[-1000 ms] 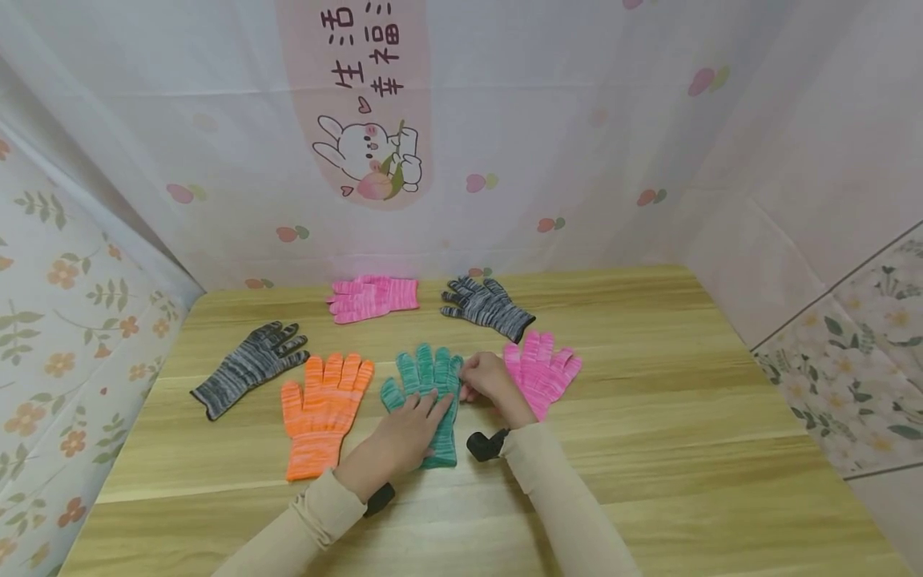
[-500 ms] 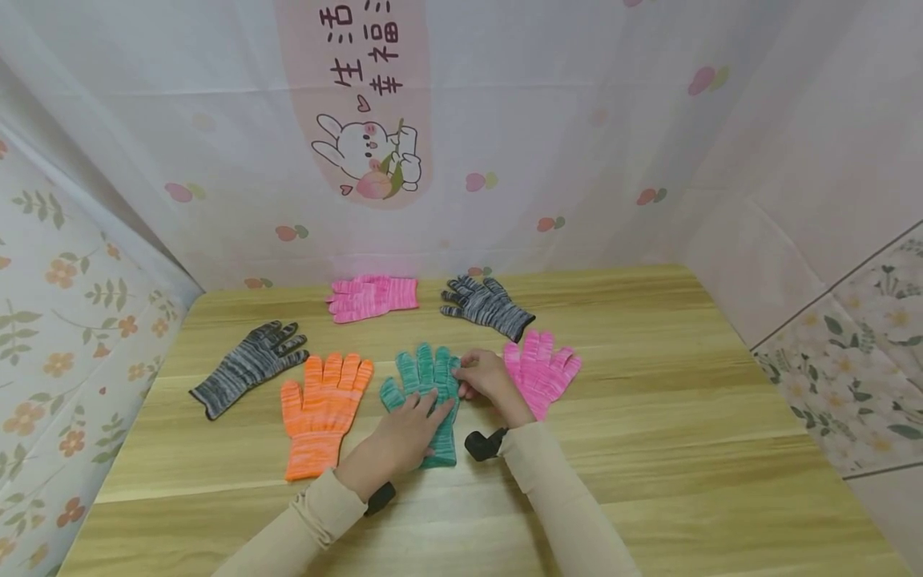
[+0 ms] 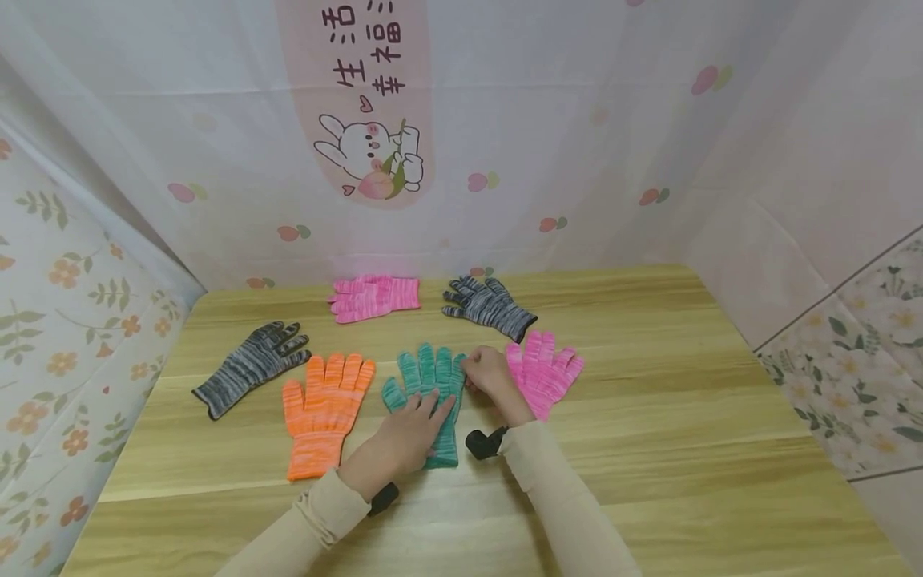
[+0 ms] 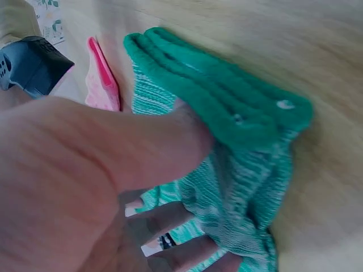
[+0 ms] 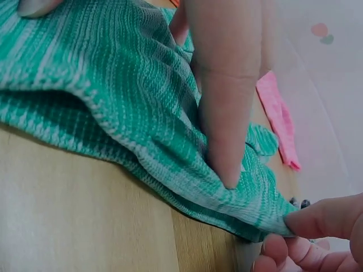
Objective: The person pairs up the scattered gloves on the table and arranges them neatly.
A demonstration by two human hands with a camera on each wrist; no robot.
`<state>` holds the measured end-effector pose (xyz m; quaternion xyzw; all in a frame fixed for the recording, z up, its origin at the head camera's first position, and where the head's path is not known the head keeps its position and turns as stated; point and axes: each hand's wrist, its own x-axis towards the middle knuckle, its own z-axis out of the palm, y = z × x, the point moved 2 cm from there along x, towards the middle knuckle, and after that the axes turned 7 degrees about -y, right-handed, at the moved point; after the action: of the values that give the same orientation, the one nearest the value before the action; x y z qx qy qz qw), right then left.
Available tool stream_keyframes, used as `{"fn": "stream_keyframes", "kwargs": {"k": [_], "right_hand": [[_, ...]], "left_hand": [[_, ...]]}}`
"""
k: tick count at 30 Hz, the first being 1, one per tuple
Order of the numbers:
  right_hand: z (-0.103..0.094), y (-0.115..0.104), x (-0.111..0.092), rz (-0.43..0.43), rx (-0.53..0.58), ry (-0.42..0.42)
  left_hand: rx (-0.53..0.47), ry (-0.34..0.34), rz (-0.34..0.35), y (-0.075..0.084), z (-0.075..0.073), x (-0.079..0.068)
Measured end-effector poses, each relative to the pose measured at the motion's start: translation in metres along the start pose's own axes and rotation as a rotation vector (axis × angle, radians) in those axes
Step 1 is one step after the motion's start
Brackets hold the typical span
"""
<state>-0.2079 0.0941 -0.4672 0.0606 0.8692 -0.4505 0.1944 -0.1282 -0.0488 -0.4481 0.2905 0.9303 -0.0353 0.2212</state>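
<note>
A green knit glove [image 3: 427, 377] lies at the middle of the table, its fingers pointing to the back. My left hand [image 3: 407, 433] rests on its palm with fingers extended; in the left wrist view the thumb [image 4: 164, 141] touches the glove close to the folded cuff [image 4: 227, 96]. My right hand [image 3: 493, 381] pinches the edge of the outermost finger on the glove's right side. In the right wrist view, thumb and fingers [image 5: 323, 226] meet on that green fabric [image 5: 258, 207], while a left-hand finger [image 5: 227, 124] presses the glove.
An orange glove [image 3: 324, 417] lies left of the green one, and a pink glove [image 3: 542, 373] just right of my right hand. Farther back are another pink glove [image 3: 375, 298] and a grey-black glove [image 3: 490, 307]. A second grey-black glove [image 3: 252, 365] lies far left. Printed curtains surround the table [image 3: 685, 449].
My right hand shifts slightly left, then back to the right, and the green glove's outermost finger moves with it. My left hand stays in place on the glove.
</note>
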Motion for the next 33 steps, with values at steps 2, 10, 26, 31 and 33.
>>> {"fn": "stream_keyframes", "kwargs": {"k": [2,10,26,31,33], "right_hand": [[0.000,0.000,0.000,-0.014,-0.048,0.015],[0.002,-0.002,0.001,-0.016,-0.247,0.046],[0.000,-0.001,0.005,-0.078,-0.263,-0.021],[-0.002,0.006,0.000,-0.185,-0.166,-0.148],[-0.002,0.007,-0.004,-0.208,-0.142,-0.207]], "left_hand": [[0.007,-0.009,-0.008,0.002,-0.002,0.000],[0.034,-0.027,-0.042,0.007,-0.009,0.002],[-0.117,0.051,0.026,-0.007,0.016,-0.001],[-0.204,0.111,0.088,-0.016,0.020,-0.006],[-0.288,0.163,0.094,-0.020,0.020,-0.009]]}}
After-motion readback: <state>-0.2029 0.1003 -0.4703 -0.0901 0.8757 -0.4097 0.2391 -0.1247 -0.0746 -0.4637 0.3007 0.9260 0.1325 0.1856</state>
